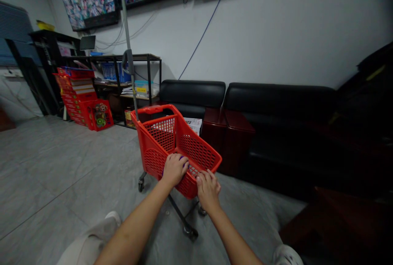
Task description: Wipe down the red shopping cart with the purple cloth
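A small red plastic shopping cart (153, 160) on dark wheels stands on the grey floor in front of me, with a grey pole rising from its far left corner. My left hand (175, 169) lies over the near end of the basket rim, its fingers curled round something purple that shows only in small parts. Just to its right, my right hand (208, 188) grips the near right corner of the same rim, fingers bent over the edge. The basket's mesh bottom shows past the hands.
Black sofas (196, 92) and a dark red wooden table (236, 134) stand behind the cart and to its right. Stacked red boxes (78, 101) and a metal shelf (139, 57) are at the back left. My shoes are at the bottom edge.
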Available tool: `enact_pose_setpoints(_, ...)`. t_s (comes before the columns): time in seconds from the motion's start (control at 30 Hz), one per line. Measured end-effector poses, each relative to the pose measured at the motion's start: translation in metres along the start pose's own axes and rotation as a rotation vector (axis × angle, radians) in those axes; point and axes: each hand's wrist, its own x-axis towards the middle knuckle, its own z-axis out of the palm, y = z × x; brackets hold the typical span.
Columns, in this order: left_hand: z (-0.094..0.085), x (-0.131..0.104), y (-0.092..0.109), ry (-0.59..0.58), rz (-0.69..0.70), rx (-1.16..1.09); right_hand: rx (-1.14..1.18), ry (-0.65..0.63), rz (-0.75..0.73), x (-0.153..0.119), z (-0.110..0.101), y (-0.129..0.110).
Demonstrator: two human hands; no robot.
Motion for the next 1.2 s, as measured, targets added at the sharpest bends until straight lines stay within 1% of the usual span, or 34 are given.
enact_pose_setpoints(0.1,0.007,-0.009,0.015,0.05,-0.042,-0.001,-0.003,0.004,0.011,-0.001,0.004,-0.003)
enact_pose_setpoints(0.2,0.012,-0.017,0.029,0.051,-0.002,-0.036,-0.007,0.007,0.028,-0.001,0.002,-0.004)
enact_pose_setpoints(0.27,0.013,-0.018,0.031,0.039,0.02,-0.061,-0.021,0.003,0.034,-0.001,-0.002,-0.005)
enact_pose_setpoints(0.37,0.008,-0.018,0.025,-0.003,0.068,-0.103,-0.045,-0.015,0.034,-0.003,-0.011,-0.01)
enact_pose_setpoints(0.43,0.003,-0.019,0.018,-0.032,0.09,-0.13,-0.058,-0.026,0.033,-0.006,-0.016,-0.018)
enact_pose_setpoints(0.53,-0.007,-0.023,0.007,-0.06,0.081,-0.164,-0.068,-0.036,0.009,-0.009,-0.025,-0.033)
enact_pose_setpoints(0.6,-0.013,-0.027,-0.002,-0.07,0.062,-0.181,-0.073,-0.067,-0.05,-0.006,-0.032,-0.039)
enact_pose_setpoints(0.7,-0.02,-0.032,-0.017,-0.087,0.04,-0.186,-0.081,-0.13,-0.136,0.01,-0.035,-0.036)
enact_pose_setpoints(0.8,-0.024,-0.035,-0.027,-0.094,0.009,-0.159,-0.078,-0.122,-0.109,0.026,-0.026,-0.023)
enact_pose_setpoints(0.87,-0.025,-0.038,-0.026,-0.068,-0.033,-0.121,-0.058,-0.121,-0.157,0.031,-0.016,-0.016)
enact_pose_setpoints(0.93,-0.024,-0.043,-0.018,-0.039,-0.059,-0.078,-0.066,-0.078,-0.159,0.031,-0.006,-0.013)
enact_pose_setpoints(1.0,-0.023,-0.048,-0.009,-0.029,-0.044,-0.051,-0.087,-0.043,-0.144,0.028,-0.002,-0.014)
enact_pose_setpoints(1.1,-0.024,-0.052,-0.004,-0.061,0.048,-0.048,-0.114,-0.049,-0.142,0.026,-0.007,-0.017)
enact_pose_setpoints(1.17,-0.027,-0.05,-0.009,-0.096,0.095,-0.049,-0.127,-0.074,-0.151,0.027,-0.014,-0.018)
enact_pose_setpoints(1.2,-0.028,-0.047,-0.013,-0.107,0.097,-0.049,-0.132,-0.089,-0.154,0.028,-0.017,-0.018)
